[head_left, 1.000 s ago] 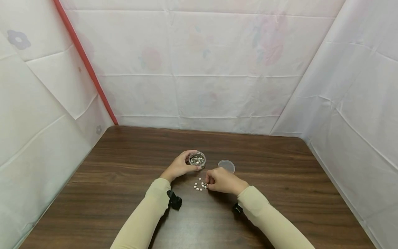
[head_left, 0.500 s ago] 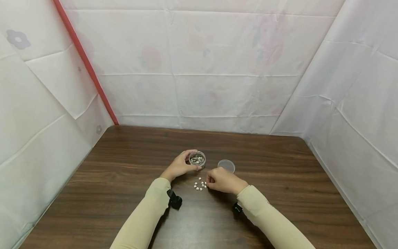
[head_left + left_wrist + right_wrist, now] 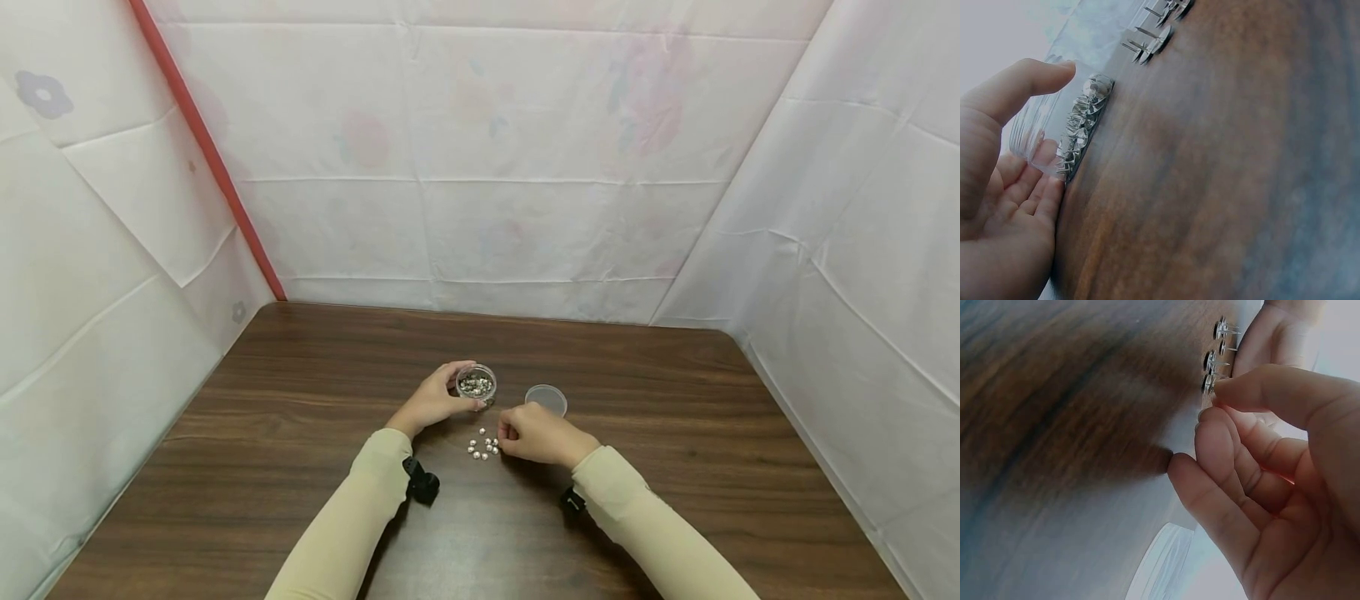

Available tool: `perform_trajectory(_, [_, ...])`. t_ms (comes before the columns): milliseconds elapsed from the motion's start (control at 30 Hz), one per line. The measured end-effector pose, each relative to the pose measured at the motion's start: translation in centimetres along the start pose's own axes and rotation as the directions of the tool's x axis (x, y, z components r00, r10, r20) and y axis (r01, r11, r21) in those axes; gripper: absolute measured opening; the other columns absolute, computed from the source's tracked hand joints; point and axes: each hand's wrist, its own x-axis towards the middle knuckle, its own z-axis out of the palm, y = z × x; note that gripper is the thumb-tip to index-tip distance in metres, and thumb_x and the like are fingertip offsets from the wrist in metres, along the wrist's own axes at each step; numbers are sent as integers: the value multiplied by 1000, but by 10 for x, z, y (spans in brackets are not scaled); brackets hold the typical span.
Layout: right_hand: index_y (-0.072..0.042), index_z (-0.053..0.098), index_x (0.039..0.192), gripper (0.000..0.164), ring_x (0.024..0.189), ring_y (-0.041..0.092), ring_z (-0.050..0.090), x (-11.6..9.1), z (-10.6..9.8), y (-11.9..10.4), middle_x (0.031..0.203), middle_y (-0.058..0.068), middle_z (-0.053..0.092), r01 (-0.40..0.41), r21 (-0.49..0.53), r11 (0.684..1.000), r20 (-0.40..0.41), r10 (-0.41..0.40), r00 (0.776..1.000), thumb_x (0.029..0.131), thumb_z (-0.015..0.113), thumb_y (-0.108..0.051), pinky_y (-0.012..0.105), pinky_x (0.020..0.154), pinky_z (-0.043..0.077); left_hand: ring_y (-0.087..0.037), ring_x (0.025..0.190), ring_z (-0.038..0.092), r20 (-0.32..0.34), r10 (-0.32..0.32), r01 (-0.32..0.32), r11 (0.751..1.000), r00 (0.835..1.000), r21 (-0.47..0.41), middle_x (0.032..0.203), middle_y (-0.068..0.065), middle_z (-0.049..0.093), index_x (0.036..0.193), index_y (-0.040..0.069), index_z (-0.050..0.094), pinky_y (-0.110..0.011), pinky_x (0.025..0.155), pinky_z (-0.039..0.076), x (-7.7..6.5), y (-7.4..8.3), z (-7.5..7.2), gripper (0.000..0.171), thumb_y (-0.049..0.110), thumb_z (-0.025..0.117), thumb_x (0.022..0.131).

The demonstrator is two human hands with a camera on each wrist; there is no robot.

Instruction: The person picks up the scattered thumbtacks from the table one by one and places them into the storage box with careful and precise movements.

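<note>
My left hand (image 3: pixel 437 402) grips a clear round jar (image 3: pixel 487 403) on the table, thumb at the near side and fingers behind. Metal thumbtacks (image 3: pixel 476 384) fill its lower part; the left wrist view shows them heaped behind the clear wall (image 3: pixel 1041 125). Just nearer me, several thumbtacks (image 3: pixel 476 456) lie in a loose ring on their heads, points up. My right hand (image 3: pixel 542 435) is at the ring's right side with fingers curled. In the right wrist view, its thumb and forefinger tips close at the edge of one thumbtack (image 3: pixel 1208 382), partly hiding it.
A clear round lid (image 3: pixel 547 398) lies flat just beyond the right hand. The dark wood-grain table (image 3: pixel 300 400) reaches back to a pale patterned cloth wall (image 3: pixel 480 233), with more cloth along both sides.
My right hand has drawn back very slightly to the right, and the thumbtack by its fingertips now shows more clearly. The left hand and jar stay put.
</note>
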Motion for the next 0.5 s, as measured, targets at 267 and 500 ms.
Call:
perform_trajectory(267, [-17, 57, 73, 13, 53, 1, 44, 0, -3, 1, 61, -9, 51, 6, 21, 1000, -1, -6, 1000, 81, 62, -9, 20, 50, 41, -17, 116, 46, 1, 3, -3, 1000, 1000, -11, 134, 3, 45, 136, 24, 46, -46, 94, 45, -1, 1, 0, 77, 37, 82, 69])
perform_trajectory(500, [-17, 60, 81, 7, 53, 1, 47, 1, -7, 4, 63, -10, 55, -14, 71, 997, -9, 14, 1000, 85, 61, -12, 20, 50, 43, -20, 118, 45, 7, 17, -17, 1000, 1000, -23, 136, 0, 43, 136, 23, 45, -47, 95, 44, -1, 1, -1, 76, 36, 81, 70])
